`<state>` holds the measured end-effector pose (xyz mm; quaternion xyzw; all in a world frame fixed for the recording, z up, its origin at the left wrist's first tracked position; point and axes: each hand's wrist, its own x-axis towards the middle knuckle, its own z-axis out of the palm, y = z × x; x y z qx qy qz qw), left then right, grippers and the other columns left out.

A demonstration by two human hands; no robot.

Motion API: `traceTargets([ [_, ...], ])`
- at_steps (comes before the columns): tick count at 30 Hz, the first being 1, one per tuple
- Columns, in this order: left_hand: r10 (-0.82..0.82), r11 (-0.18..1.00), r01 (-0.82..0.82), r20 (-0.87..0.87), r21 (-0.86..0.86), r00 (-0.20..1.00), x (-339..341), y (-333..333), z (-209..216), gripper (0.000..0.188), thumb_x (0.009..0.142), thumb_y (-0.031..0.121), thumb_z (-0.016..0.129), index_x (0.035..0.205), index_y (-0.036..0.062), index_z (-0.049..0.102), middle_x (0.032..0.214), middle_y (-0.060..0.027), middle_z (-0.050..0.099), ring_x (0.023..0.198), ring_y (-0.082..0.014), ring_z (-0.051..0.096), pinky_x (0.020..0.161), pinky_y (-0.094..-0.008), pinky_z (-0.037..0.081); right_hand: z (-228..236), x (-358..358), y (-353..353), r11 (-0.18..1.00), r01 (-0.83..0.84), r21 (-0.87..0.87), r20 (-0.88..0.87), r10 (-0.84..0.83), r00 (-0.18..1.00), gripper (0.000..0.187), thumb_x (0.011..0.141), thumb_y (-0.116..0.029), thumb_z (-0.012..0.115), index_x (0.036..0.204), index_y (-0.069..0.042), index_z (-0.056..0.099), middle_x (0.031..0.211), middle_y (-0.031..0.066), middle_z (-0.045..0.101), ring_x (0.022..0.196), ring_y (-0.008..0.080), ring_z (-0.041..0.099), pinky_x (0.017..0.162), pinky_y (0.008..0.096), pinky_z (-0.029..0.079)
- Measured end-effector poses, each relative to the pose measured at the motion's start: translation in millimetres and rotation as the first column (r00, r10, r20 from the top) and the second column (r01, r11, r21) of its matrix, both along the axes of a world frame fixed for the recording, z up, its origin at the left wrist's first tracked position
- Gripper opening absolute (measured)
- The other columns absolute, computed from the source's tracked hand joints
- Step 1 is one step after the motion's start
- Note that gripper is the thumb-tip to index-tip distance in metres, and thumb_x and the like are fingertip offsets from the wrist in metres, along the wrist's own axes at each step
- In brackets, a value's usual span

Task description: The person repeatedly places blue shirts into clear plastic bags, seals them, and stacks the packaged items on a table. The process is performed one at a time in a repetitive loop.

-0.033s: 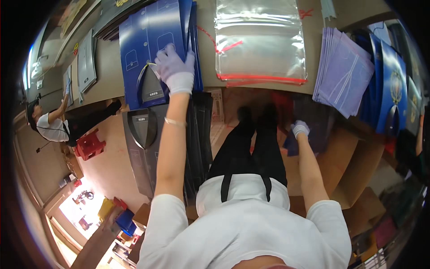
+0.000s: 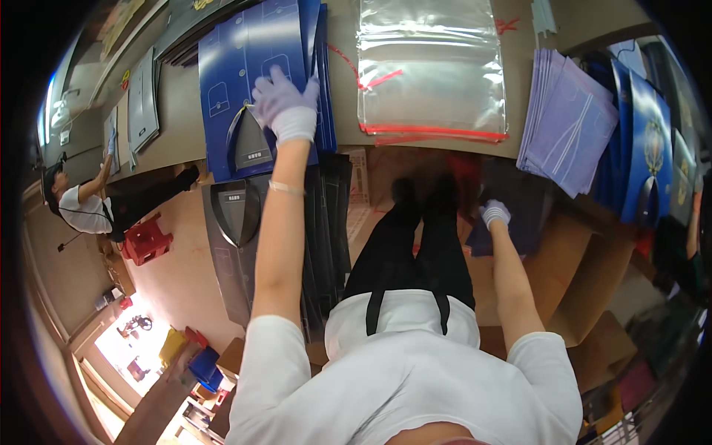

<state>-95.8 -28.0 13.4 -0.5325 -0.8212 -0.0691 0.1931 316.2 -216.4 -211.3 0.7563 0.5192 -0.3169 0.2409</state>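
Observation:
My left hand (image 2: 285, 110), in a pale lavender glove, lies with fingers spread on a stack of blue flat bags (image 2: 222, 67) printed like a buttoned jacket with pockets and a collar. Below the table edge is my right hand (image 2: 495, 213), gloved too, with its fingers curled and their tips hidden. It is in front of a dark blue sheet-like thing (image 2: 523, 222); whether it grips that is too dim to see. Dark grey bags (image 2: 226, 267) of a similar print hang or stand under the left forearm.
Clear plastic sleeves (image 2: 430, 81) with a red edge lie mid-table. To the right are lavender printed sheets (image 2: 575, 122) and blue bags with a gold crest (image 2: 653, 141). A cardboard box (image 2: 571, 282) stands below. At far left are a person (image 2: 85, 200) and a red stool (image 2: 147, 241).
My left hand has shifted slightly left and up over the blue bags, its fingers a little more spread. The right hand has barely moved.

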Motion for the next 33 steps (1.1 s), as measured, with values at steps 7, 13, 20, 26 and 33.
traceTargets([
  [7, -0.112, 0.992, 0.109, -0.037, -0.068, 0.993, -0.7, 30.2, 29.2, 0.022, 0.073, 0.027, 0.057, 0.078, 0.0075, 0.066, 0.087, -0.0089, 0.057, 0.089, -0.0256, 0.054, 0.074, -0.0385, 0.045, 41.5, -43.5, 46.3, 0.997, 0.080, -0.011, -0.722, -0.063, 0.689, 0.050, 0.082, -0.051, 0.048, 0.099, -0.006, 0.063, 0.096, 0.0169, 0.064, 0.083, 0.0309, 0.063, 0.073, 0.0392, 0.051],
  [13, -0.738, 0.675, 0.724, 0.120, 0.143, 0.664, 93.6, -117.1, 81.4, 0.049, 0.062, 0.009, 0.062, 0.110, 0.0110, 0.060, 0.075, -0.0064, 0.049, 0.073, -0.0277, 0.051, 0.067, -0.0395, 0.040, 177.4, -31.9, 145.2, 0.887, 0.455, -0.075, -0.994, -0.028, -0.109, 0.078, 0.082, -0.068, 0.031, 0.122, -0.003, 0.046, 0.096, 0.0136, 0.061, 0.089, 0.0248, 0.059, 0.082, 0.0335, 0.048],
  [20, -0.894, 0.327, 0.940, 0.355, 0.102, 0.273, 104.0, -140.0, 4.0, 0.037, 0.066, 0.011, 0.064, 0.103, 0.0102, 0.063, 0.077, -0.0006, 0.053, 0.070, -0.0166, 0.053, 0.064, -0.0307, 0.040, 247.1, 61.4, 141.6, 0.930, 0.306, -0.204, -0.903, -0.299, 0.309, 0.021, 0.082, -0.024, 0.060, 0.084, -0.003, 0.060, 0.077, 0.0020, 0.057, 0.074, 0.0097, 0.050, 0.068, 0.0241, 0.042],
  [26, -0.922, 0.143, 0.962, 0.386, 0.231, 0.045, 121.8, -128.6, -5.7, 0.028, 0.067, 0.011, 0.063, 0.094, 0.0086, 0.062, 0.086, -0.0062, 0.057, 0.077, -0.0213, 0.055, 0.067, -0.0341, 0.042, 351.3, 50.8, 54.5, 0.759, 0.577, 0.302, -0.867, -0.033, 0.497, 0.023, 0.081, -0.017, 0.054, 0.090, 0.003, 0.059, 0.087, 0.0036, 0.059, 0.076, 0.0101, 0.051, 0.069, 0.0221, 0.039],
  [33, -0.717, 0.398, 0.917, 0.611, -0.036, 0.335, 117.5, -22.8, -79.2, 0.017, 0.069, 0.008, 0.061, 0.085, 0.0058, 0.058, 0.086, -0.0143, 0.056, 0.081, -0.0336, 0.054, 0.072, -0.0409, 0.045, 333.0, 106.8, -23.4, 0.514, 0.660, 0.548, -0.717, -0.118, 0.687, 0.025, 0.078, -0.005, 0.061, 0.102, 0.003, 0.058, 0.089, 0.0055, 0.060, 0.074, 0.0126, 0.055, 0.067, 0.0258, 0.045],
])
